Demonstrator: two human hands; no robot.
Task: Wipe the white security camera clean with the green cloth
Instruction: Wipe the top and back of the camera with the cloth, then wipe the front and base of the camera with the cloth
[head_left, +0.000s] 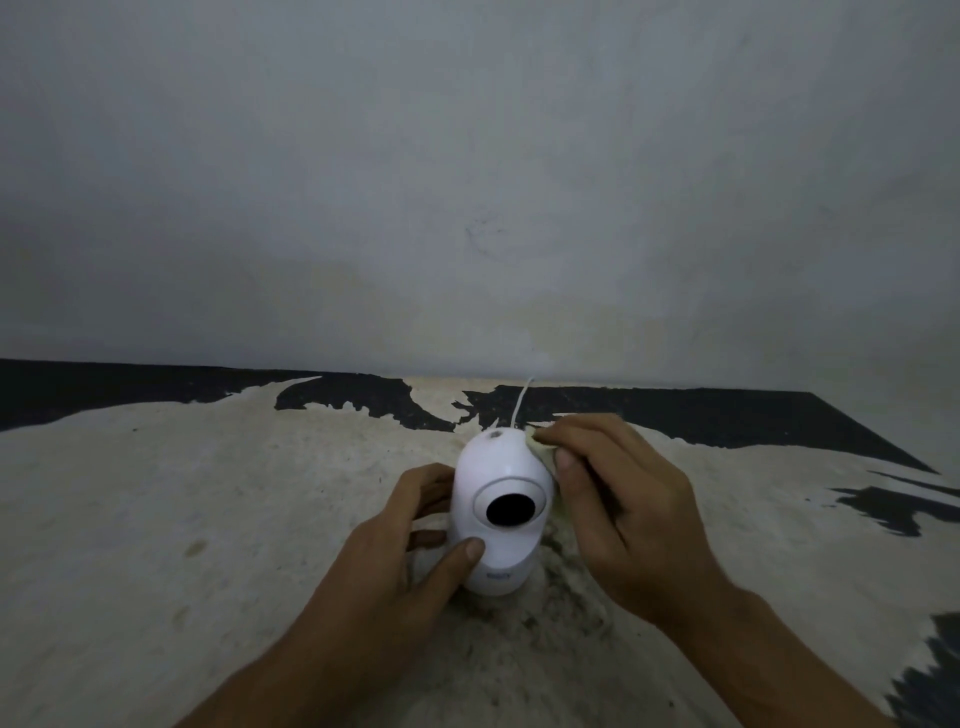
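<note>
The white security camera (497, 514) stands upright on the worn surface, its black lens facing me. My left hand (415, 545) grips its left side, thumb pressed on the base below the lens. My right hand (613, 499) presses the pale green cloth (543, 451) against the camera's upper right side. Most of the cloth is hidden under the fingers; only a small edge shows. A thin white cable (521, 402) rises from behind the camera toward the wall.
The surface (208, 519) is cream with peeling black patches along the back and at the right. A grey wall (467, 182) stands close behind the camera. The light is dim.
</note>
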